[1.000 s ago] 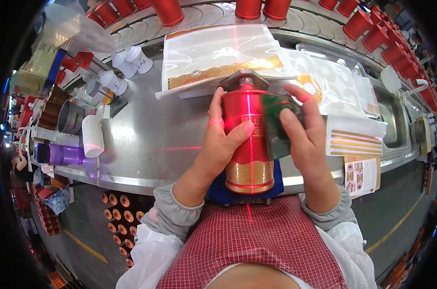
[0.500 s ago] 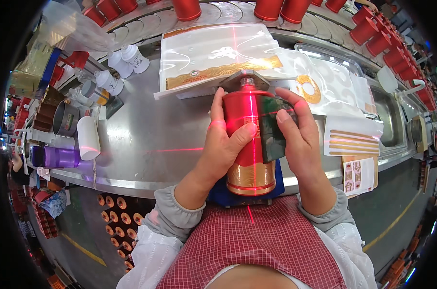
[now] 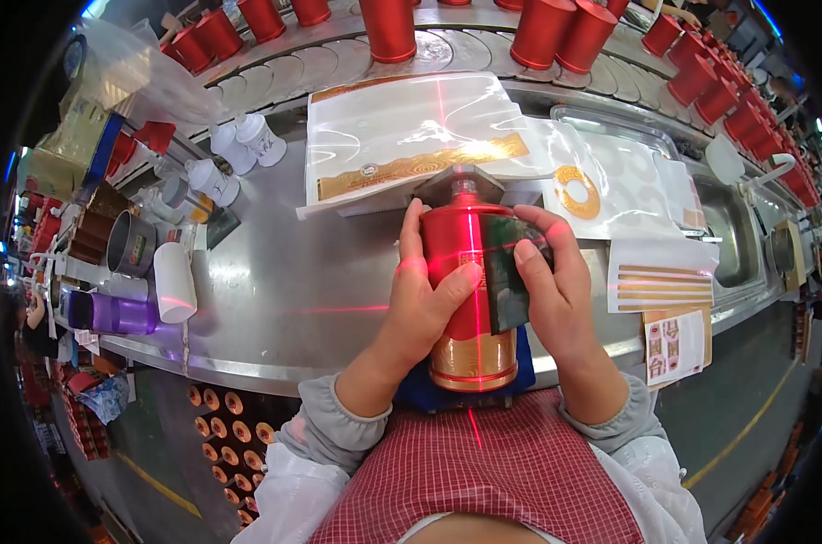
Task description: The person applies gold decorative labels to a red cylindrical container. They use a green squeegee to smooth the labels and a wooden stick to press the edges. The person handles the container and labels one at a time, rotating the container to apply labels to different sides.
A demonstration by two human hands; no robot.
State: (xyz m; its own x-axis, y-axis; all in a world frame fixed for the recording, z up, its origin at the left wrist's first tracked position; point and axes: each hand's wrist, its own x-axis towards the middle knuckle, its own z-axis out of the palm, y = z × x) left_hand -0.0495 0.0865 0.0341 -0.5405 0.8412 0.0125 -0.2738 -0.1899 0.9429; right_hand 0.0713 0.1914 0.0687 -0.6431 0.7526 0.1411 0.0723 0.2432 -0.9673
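Note:
A red bottle (image 3: 449, 238) with a gold band at its near end lies in front of me, its neck pointing away, over a blue pad (image 3: 420, 388). My left hand (image 3: 417, 304) is closed around its left side, thumb on top beside small gold lettering. In my right hand (image 3: 556, 286) is a flat dark green scraper (image 3: 506, 286), pinched between thumb and fingers, its edge against the right side of the bottle. Red light lines cross on the bottle. Beyond its neck stands a dark metal plate (image 3: 483, 184).
Sheets of gold decals (image 3: 420, 127) lie behind the bottle, with strips of gold decals (image 3: 665, 286) to the right. White bottles (image 3: 261, 140), a metal pot (image 3: 131, 245), a paper roll (image 3: 174, 283) and a purple bottle (image 3: 125, 313) stand left. Red bottles (image 3: 388, 32) line a conveyor; a sink (image 3: 733, 240) is far right.
The view has tilted, so the bench and conveyor sit lower in the picture. Both hands keep their hold, and the scraper stays against the bottle's right side.

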